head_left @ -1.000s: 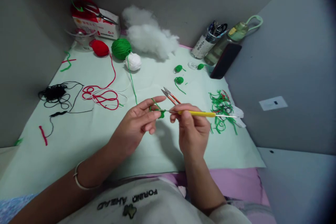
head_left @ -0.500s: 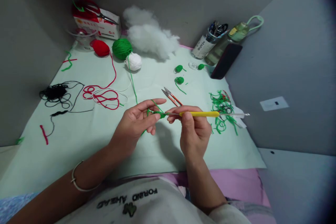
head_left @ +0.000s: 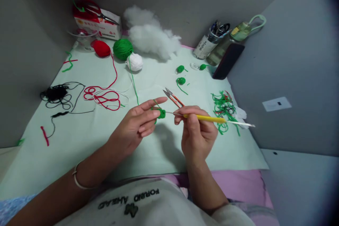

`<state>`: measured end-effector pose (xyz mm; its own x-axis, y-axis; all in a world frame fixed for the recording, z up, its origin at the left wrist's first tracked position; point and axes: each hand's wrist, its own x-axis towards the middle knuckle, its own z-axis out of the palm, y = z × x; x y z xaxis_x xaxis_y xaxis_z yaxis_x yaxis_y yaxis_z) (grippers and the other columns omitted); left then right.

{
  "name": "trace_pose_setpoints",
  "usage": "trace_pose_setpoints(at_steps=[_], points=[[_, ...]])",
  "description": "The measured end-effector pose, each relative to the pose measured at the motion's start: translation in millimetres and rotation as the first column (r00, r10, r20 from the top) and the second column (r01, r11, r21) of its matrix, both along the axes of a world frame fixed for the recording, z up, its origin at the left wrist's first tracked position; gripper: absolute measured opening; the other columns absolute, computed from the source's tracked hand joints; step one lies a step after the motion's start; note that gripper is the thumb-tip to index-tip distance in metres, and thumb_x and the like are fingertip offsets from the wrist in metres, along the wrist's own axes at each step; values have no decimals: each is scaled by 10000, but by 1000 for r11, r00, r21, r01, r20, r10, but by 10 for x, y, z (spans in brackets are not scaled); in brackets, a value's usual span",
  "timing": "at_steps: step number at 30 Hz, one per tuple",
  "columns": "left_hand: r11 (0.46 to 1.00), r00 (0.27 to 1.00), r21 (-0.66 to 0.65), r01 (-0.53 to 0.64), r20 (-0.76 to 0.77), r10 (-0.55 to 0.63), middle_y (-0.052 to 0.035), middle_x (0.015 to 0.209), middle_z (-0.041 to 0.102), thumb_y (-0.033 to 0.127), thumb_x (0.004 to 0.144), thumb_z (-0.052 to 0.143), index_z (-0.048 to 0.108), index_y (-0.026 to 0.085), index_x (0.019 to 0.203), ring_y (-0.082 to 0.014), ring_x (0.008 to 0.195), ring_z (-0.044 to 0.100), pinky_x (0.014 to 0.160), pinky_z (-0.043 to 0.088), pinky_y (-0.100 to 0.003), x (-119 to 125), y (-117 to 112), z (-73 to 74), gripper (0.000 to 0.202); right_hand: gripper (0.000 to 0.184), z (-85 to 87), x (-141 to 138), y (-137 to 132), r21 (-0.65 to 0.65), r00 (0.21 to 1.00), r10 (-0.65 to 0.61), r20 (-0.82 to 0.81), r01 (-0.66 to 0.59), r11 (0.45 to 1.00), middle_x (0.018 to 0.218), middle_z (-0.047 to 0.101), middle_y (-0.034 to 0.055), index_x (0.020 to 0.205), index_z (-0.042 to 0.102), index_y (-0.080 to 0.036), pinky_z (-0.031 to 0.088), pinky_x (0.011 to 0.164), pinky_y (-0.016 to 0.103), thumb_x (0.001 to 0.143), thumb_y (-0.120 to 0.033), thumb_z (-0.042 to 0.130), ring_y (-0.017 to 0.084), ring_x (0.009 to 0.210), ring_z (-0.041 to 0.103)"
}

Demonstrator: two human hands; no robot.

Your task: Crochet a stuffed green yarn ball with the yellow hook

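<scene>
A small green crochet piece [head_left: 161,113] is pinched between the thumb and fingers of my left hand [head_left: 137,120]. Green yarn runs over the raised index finger and back to the green yarn ball [head_left: 123,49]. My right hand [head_left: 197,130] grips a crochet hook [head_left: 205,117] by its yellow handle, pen-fashion. The hook's thin left end meets the green piece; whether a loop sits on it is too small to tell. Its other metal end points right. Just beyond my right fingers lie thread snips [head_left: 173,97] with orange handles.
Red yarn [head_left: 102,48], a white ball [head_left: 135,62] and white stuffing [head_left: 153,37] sit at the back. Tangled black yarn [head_left: 55,93] lies left, green scraps [head_left: 224,109] right. Small green pieces [head_left: 181,81] lie beyond the snips. A phone [head_left: 228,61] leans against a bottle [head_left: 241,31].
The crochet piece has turned in my left fingers and shows more of its green face. My right hand has shifted slightly right, and the hook's right end has tipped lower.
</scene>
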<state>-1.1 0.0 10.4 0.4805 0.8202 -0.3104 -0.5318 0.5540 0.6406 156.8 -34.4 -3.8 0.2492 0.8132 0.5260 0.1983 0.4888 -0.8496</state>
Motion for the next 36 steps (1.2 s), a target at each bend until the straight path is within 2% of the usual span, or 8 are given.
trace_pose_setpoints(at_steps=[3, 6, 10, 16, 20, 26, 33, 36], points=[[997, 1000, 70, 9, -30, -7, 81, 664, 540, 193, 837, 845, 791, 215, 1220, 16, 421, 294, 402, 307, -112, 29, -23, 11, 387, 180, 10, -22, 33, -51, 995, 83, -53, -86, 995, 928, 776, 42, 1003, 775, -241, 600, 640, 315, 1042, -246, 600, 169, 782, 712], [994, 997, 91, -52, -51, 57, 59, 771, 620, 187, 806, 877, 791, 238, 1220, 21, 436, 373, 417, 358, -115, 80, -62, 9, 426, 209, -26, -47, 22, 8, 992, 29, 120, -30, 1000, 982, 796, 43, 1085, 782, -263, 630, 728, 344, 1025, -165, 606, 187, 886, 743], [999, 1000, -33, 0, 15, 1, 99, 601, 469, 184, 808, 864, 811, 180, 1181, 14, 414, 270, 393, 322, -102, 85, -42, -21, 377, 315, -65, -16, -8, 174, 913, -111, 393, 45, 984, 1096, 790, 57, 1190, 773, -296, 635, 810, 370, 981, -97, 649, 199, 985, 745], [998, 997, -63, -7, 83, 12, 92, 622, 441, 139, 819, 830, 834, 171, 1122, 12, 447, 253, 408, 315, -93, 24, 9, -53, 306, 197, -2, 50, 21, -100, 988, 36, -150, -51, 994, 899, 756, 23, 994, 794, -258, 578, 635, 310, 1045, -271, 604, 144, 720, 676], [998, 1000, 69, 11, -5, -11, 42, 768, 611, 185, 848, 830, 818, 247, 1174, 18, 449, 364, 439, 365, -125, 53, -27, -58, 331, 136, -8, 24, 24, -165, 987, 77, -139, -100, 981, 927, 780, 20, 983, 812, -256, 582, 720, 302, 1007, -273, 680, 147, 819, 699], [992, 993, 128, -20, -110, 34, 25, 898, 627, 222, 847, 827, 828, 252, 1138, 24, 458, 414, 445, 380, -159, 17, -31, -69, 293, 182, -16, 40, 28, -182, 927, 136, -349, -209, 961, 940, 787, 16, 988, 787, -244, 591, 703, 295, 1043, -308, 625, 129, 748, 713], [970, 961, 226, -86, -238, 141, 37, 874, 595, 204, 834, 830, 817, 253, 1153, -1, 488, 436, 441, 389, -166, 12, -81, -76, 323, 224, 37, 5, -71, -46, 995, 51, 81, -48, 998, 966, 781, 20, 1098, 743, -258, 611, 748, 325, 1062, -180, 536, 152, 818, 726], [958, 939, 257, -131, -278, 203, 45, 855, 606, 181, 805, 855, 789, 247, 1212, -13, 506, 473, 448, 394, -158, 51, -120, -52, 418, 281, -16, -16, -109, 143, 908, -47, 417, -15, 990, 1031, 785, 56, 1216, 715, -251, 624, 804, 356, 1019, -111, 572, 189, 932, 737]])
